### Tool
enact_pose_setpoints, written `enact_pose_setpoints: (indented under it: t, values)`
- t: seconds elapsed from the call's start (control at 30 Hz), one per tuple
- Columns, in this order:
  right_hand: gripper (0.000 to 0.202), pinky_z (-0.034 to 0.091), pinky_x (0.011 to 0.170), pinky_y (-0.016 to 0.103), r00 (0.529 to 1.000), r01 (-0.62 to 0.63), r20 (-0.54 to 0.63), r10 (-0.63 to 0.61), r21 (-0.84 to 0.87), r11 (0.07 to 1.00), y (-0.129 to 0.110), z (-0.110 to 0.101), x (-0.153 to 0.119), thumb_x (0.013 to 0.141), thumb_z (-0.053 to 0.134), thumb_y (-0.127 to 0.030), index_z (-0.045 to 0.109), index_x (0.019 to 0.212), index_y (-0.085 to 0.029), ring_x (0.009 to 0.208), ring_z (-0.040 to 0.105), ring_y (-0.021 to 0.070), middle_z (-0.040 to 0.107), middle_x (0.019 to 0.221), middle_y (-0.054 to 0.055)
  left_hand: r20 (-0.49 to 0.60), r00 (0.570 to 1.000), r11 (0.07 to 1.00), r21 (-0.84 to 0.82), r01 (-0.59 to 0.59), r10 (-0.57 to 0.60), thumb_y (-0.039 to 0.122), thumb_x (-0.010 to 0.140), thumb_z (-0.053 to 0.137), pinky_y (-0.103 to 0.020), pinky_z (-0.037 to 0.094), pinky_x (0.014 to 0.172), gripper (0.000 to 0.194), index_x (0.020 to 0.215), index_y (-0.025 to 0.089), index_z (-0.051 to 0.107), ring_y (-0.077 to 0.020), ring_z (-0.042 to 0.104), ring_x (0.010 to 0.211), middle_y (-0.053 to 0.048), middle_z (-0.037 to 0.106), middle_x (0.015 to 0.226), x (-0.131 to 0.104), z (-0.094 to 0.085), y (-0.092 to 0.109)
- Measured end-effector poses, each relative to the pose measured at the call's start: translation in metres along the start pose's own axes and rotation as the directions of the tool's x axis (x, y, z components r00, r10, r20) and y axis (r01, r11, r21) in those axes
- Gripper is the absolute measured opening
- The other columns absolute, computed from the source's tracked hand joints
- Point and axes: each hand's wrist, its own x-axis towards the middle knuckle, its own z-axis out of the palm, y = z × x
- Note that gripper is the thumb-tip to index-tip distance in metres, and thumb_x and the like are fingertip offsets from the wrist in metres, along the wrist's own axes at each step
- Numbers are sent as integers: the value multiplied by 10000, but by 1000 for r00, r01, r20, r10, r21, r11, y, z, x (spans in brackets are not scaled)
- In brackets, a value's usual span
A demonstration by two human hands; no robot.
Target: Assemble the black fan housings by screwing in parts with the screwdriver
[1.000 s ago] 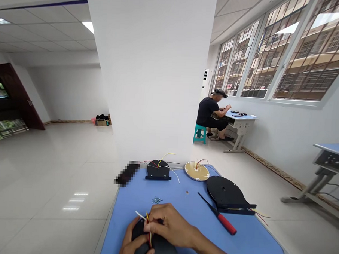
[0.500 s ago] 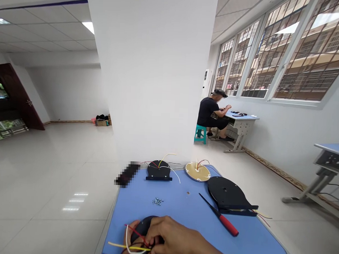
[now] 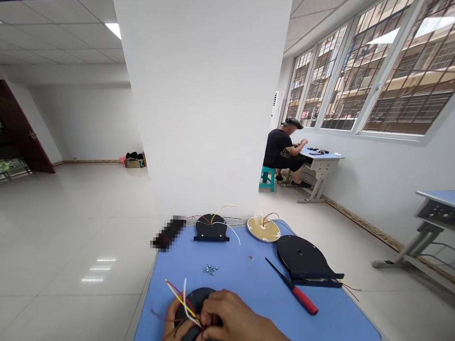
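Currently | right fingers [image 3: 211, 306] pinch wires [image 3: 185, 301] near base | left fingers [image 3: 169, 323] curl around black disc [image 3: 196, 296]

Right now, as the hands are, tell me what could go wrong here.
The loose screws lie in an open pile just beyond the right hand; a bump might scatter them.
The wires fan out freely over the left hand and the black part, so one could snag or get tugged.
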Motion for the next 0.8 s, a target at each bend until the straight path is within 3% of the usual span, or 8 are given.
enact_pose_setpoints:
  t: [0.17, 0.27, 0.4, 0.6, 0.8]
  values:
    - [94, 433, 811, 249, 997, 76, -12, -76, 34, 997, 1, 4, 15, 838, 647, -185, 725, 882, -212, 807, 608, 158, 677, 842, 15, 121, 992, 997, -57, 54, -47, 507, 774, 618, -436, 508, 989, 338, 947, 257, 767, -300, 618, 1144, -109, 649, 1251, 9, -12, -6]
    - [109, 452, 760, 211, 994, 105, -13, -104, 104, 989, 4, 6, 25, 834, 657, -182, 750, 878, -217, 772, 615, 139, 691, 825, 6, 170, 984, 997, -50, 53, -44, 445, 756, 646, -437, 497, 1006, 245, 873, 265, 764, -293, 608, 1162, -92, 681, 1203, 17, -21, -4]
    - [121, 454, 697, 185, 994, 111, -23, -109, 200, 973, 7, 9, 33, 785, 690, -134, 770, 850, -198, 718, 606, 123, 697, 781, 0, 228, 973, 999, -18, -33, 36, 309, 734, 647, -434, 467, 1044, 106, 744, 276, 747, -291, 480, 1314, -70, 749, 984, 23, -26, -1]
    - [166, 433, 663, 195, 996, 67, -70, -49, 282, 957, 0, 3, 23, 743, 677, -103, 780, 812, -212, 691, 591, 124, 678, 712, -19, 266, 964, 1000, 10, -6, 3, 181, 679, 632, -449, 469, 1037, 210, 843, 246, 748, -281, 556, 1250, -82, 637, 1307, 19, -22, -9]
    - [153, 427, 612, 200, 990, -42, -112, 86, 347, 937, -2, 7, 16, 735, 659, -116, 774, 811, -182, 652, 584, 122, 696, 747, -5, 288, 948, 984, 74, -164, 136, 82, 607, 643, -487, 491, 1006, 362, 893, 275, 753, -305, 604, 1186, -73, 663, 1278, 18, -16, -10]
